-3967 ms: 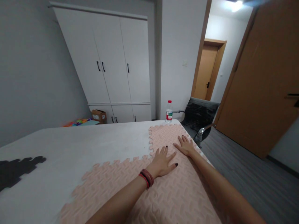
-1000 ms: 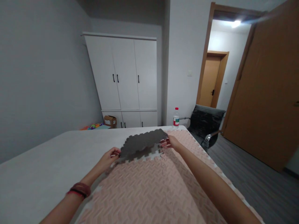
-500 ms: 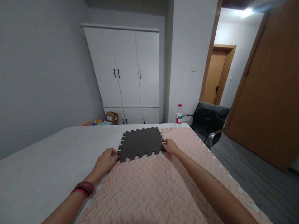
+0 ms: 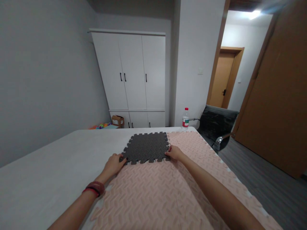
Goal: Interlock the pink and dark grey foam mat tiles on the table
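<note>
A dark grey foam puzzle mat tile (image 4: 147,147) lies flat on the white table (image 4: 48,172), set against the far edge of the joined pink foam tiles (image 4: 155,195) and beside another pink tile (image 4: 189,143). My left hand (image 4: 114,164) grips the grey tile's near left corner. My right hand (image 4: 175,153) pinches its near right corner, where it meets the pink tiles.
A water bottle (image 4: 185,118) stands at the table's far right corner. A black office chair (image 4: 217,127) sits beyond it by an open wooden door (image 4: 275,95). A white wardrobe (image 4: 134,73), a cardboard box (image 4: 117,120) and coloured toys (image 4: 100,126) are at the back.
Four seconds ago both hands lay flat on the pink tiles. Since then they brought in the grey tile, lowered it flat and drew it toward the pink tiles' edge.
</note>
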The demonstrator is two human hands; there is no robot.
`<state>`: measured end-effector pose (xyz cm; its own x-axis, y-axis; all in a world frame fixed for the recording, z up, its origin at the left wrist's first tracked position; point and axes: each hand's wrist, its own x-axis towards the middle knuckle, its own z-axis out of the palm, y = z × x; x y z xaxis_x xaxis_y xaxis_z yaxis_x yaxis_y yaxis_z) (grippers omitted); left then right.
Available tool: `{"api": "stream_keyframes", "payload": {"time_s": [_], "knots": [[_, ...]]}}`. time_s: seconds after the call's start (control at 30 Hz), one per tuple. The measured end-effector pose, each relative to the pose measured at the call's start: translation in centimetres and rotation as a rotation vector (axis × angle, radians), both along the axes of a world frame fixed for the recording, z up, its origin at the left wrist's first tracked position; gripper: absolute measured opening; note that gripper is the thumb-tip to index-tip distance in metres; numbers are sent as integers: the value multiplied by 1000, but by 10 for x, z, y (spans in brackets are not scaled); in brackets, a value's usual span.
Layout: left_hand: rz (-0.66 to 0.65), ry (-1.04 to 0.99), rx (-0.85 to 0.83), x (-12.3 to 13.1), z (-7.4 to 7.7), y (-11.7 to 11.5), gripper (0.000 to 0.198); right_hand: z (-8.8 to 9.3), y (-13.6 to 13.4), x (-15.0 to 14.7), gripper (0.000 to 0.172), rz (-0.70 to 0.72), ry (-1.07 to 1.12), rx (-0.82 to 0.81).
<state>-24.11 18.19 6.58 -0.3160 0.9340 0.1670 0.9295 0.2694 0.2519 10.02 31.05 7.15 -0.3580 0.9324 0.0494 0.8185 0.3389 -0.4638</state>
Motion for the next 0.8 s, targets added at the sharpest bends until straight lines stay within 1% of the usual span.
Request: {"api": "stream_keyframes", "payload": {"time_s": [0.17, 0.37, 0.53, 0.67, 0.8], "knots": [[18, 46, 6, 3, -9, -1, 34, -5, -5, 2, 30, 52, 30, 19], [5, 90, 12, 11, -9, -3, 36, -6, -3, 5, 27, 26, 96, 42], [-4, 140, 7, 15, -9, -4, 37, -8, -6, 7, 28, -7, 128, 63], [-24, 195, 13, 18, -8, -5, 36, -8, -8, 6, 31, -22, 113, 67], [-29, 252, 37, 23, -8, -9, 34, -8, -18, 3, 40, -11, 62, 86]]}}
